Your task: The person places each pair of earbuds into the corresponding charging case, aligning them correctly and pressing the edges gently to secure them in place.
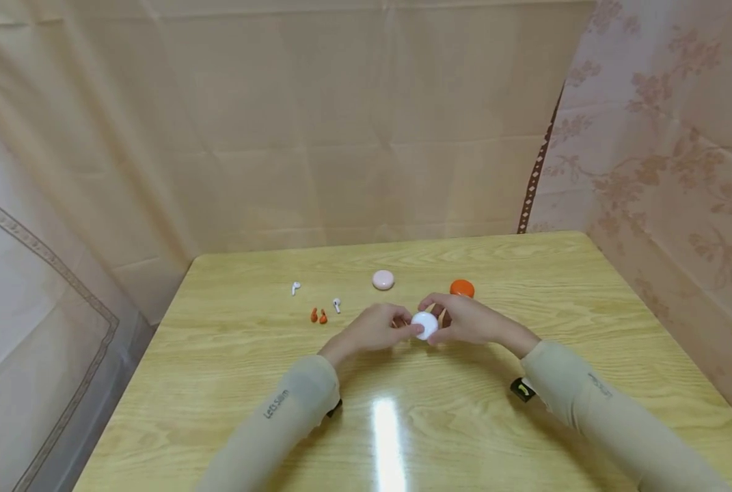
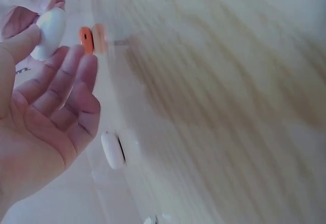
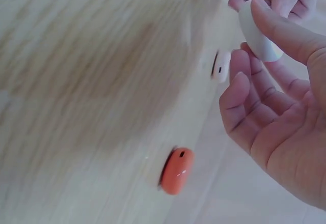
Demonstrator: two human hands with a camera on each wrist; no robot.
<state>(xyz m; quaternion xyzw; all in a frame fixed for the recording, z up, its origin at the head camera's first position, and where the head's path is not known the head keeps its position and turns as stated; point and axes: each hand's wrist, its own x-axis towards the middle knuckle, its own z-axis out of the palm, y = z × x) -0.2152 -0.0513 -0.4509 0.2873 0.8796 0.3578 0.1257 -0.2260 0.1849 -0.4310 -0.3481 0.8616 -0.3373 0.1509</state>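
Between both hands, above the table, is a white round earbud case [image 1: 424,326]. My left hand [image 1: 381,326] pinches its left side, the thumb lying on the white face. From the other side my right hand [image 1: 464,319] grips the same case by its edge with thumb and fingers. In the left wrist view the case [image 2: 50,33] looks closed and is held on its edge. The right wrist view shows the right thumb pressed along the case [image 3: 259,33]. Just beyond the right hand lies an orange round case [image 1: 462,288].
A pale pink round case [image 1: 383,279] lies farther back on the wooden table [image 1: 249,383]. To the left are a white earbud [image 1: 295,288], another white earbud [image 1: 337,305] and two orange earbuds [image 1: 318,316]. Curtains [image 1: 366,137] hang behind and at both sides.
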